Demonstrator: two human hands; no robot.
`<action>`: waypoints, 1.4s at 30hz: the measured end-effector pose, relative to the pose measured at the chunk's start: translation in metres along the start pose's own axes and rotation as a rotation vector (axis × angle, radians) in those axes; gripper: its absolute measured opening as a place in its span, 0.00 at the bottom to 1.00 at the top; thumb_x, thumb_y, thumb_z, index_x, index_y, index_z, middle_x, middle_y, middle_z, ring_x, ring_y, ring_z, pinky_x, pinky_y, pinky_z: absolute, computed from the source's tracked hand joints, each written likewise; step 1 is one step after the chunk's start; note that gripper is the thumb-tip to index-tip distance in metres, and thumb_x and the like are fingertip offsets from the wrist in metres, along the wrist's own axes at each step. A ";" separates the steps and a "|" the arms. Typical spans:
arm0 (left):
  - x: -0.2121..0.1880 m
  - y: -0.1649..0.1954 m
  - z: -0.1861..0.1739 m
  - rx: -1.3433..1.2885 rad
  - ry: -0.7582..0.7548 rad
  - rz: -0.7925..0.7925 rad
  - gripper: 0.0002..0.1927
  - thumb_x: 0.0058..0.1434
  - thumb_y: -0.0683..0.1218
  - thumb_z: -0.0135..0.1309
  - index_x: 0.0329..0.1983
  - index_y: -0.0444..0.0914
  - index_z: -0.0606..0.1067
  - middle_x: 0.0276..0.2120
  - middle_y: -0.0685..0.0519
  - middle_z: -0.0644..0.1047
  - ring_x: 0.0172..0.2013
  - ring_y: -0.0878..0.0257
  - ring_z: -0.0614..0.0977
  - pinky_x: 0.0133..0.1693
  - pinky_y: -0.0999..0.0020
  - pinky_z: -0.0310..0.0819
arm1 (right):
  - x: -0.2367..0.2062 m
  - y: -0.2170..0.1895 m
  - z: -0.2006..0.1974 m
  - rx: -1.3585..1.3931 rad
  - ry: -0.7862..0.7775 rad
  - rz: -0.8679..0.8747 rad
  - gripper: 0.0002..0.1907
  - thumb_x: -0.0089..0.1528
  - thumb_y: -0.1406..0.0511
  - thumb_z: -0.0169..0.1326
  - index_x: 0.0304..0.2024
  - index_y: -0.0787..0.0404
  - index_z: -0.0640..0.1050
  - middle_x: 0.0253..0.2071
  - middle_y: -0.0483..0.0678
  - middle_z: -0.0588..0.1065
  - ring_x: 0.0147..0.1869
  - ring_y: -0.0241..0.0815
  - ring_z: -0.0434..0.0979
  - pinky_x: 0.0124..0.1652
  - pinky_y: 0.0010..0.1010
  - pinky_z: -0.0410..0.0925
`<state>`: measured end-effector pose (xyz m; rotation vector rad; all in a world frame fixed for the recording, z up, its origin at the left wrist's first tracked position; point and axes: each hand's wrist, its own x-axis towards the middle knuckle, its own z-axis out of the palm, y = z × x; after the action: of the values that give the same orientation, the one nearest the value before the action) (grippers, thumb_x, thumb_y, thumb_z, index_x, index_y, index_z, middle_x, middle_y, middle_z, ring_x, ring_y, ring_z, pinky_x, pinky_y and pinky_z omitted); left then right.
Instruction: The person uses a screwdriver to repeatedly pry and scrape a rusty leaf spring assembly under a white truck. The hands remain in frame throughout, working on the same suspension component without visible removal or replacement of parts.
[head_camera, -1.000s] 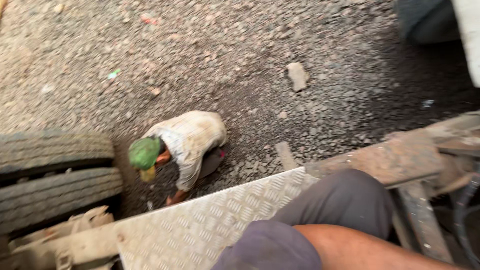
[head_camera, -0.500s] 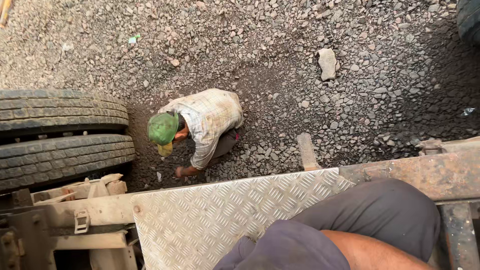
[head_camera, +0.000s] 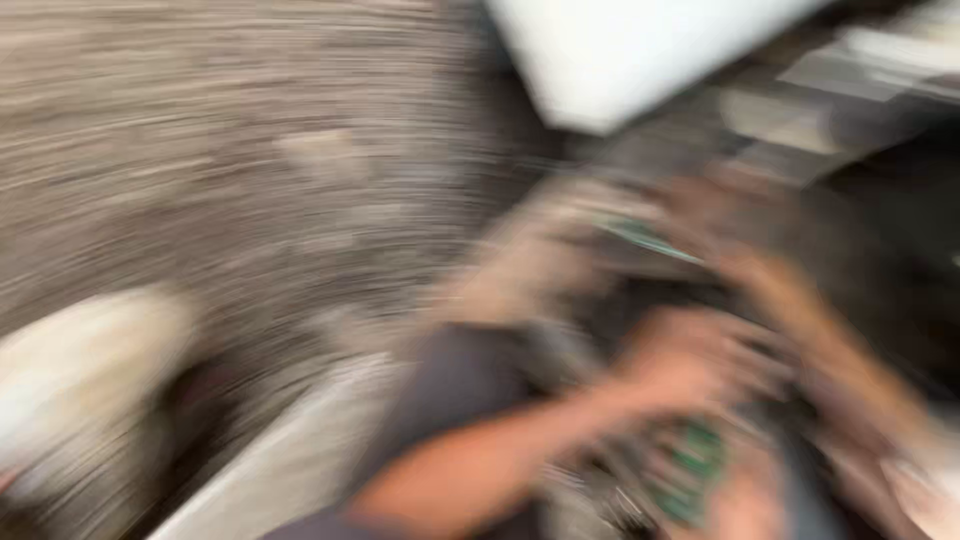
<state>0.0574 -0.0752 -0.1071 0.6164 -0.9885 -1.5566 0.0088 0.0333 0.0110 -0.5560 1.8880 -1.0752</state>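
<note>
Heavy blur: left hand (head_camera: 690, 365) is being seen at 4 o'clock over something green (head_camera: 690, 470); grip can't be told.

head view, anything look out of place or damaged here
Too blurred to judge. A bare forearm reaches toward a smeared hand over something green; gravel ground lies left. No damage or spill can be made out.

Grey-brown gravel ground (head_camera: 200, 150), white panel (head_camera: 620, 50), blurred green object (head_camera: 690, 470).
</note>
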 end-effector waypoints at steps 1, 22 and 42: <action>0.003 -0.004 0.002 -0.041 -0.016 -0.054 0.20 0.65 0.40 0.57 0.59 0.32 0.74 0.40 0.43 0.85 0.40 0.63 0.87 0.42 0.67 0.84 | 0.012 0.007 -0.015 0.075 -0.001 0.035 0.19 0.69 0.56 0.48 0.46 0.65 0.78 0.27 0.48 0.75 0.19 0.32 0.66 0.16 0.22 0.61; -0.015 0.038 0.016 0.923 -0.051 0.480 0.24 0.65 0.49 0.50 0.62 0.35 0.74 0.65 0.45 0.74 0.65 0.43 0.74 0.65 0.51 0.69 | 0.021 0.022 -0.009 1.080 -0.509 0.400 0.16 0.72 0.53 0.43 0.38 0.57 0.69 0.23 0.43 0.66 0.12 0.30 0.57 0.11 0.22 0.55; -0.021 0.036 0.014 0.671 -0.038 0.491 0.17 0.63 0.51 0.51 0.46 0.35 0.78 0.55 0.46 0.81 0.63 0.50 0.79 0.65 0.49 0.69 | 0.017 0.024 0.012 1.196 -0.503 0.545 0.26 0.72 0.47 0.39 0.25 0.54 0.63 0.13 0.40 0.55 0.08 0.32 0.47 0.07 0.23 0.45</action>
<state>0.0694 -0.0516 -0.0720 0.7262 -1.5723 -0.7912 0.0112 0.0280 -0.0204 0.3484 0.6505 -1.2855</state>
